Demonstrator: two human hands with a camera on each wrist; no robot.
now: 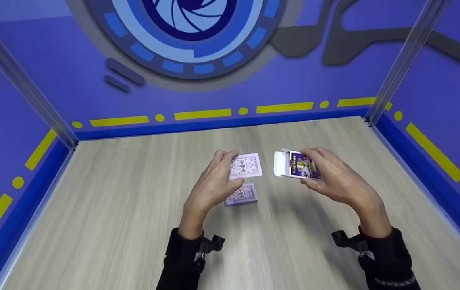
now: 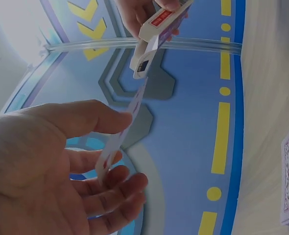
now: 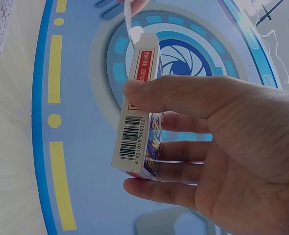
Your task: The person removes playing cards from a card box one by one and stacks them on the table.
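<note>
My left hand (image 1: 213,179) pinches a thin playing card (image 1: 248,165), or a few together, between thumb and fingers, patterned back up. Below it on the table lies a deck of playing cards (image 1: 242,194) with the same pink-purple back. My right hand (image 1: 336,175) grips a card box (image 1: 304,165) by its long sides, its printed purple face up. The box's white end flap (image 1: 280,163) stands open toward the held card, with a gap between them. In the right wrist view a barcode (image 3: 132,138) shows on the box's narrow side.
A light wood table (image 1: 125,201) spreads under both hands. Blue-purple panels (image 1: 221,94) with yellow marks enclose it at the back and both sides, joined by metal corner posts (image 1: 403,60). Dark straps with small mounts (image 1: 209,245) sit on the wrists.
</note>
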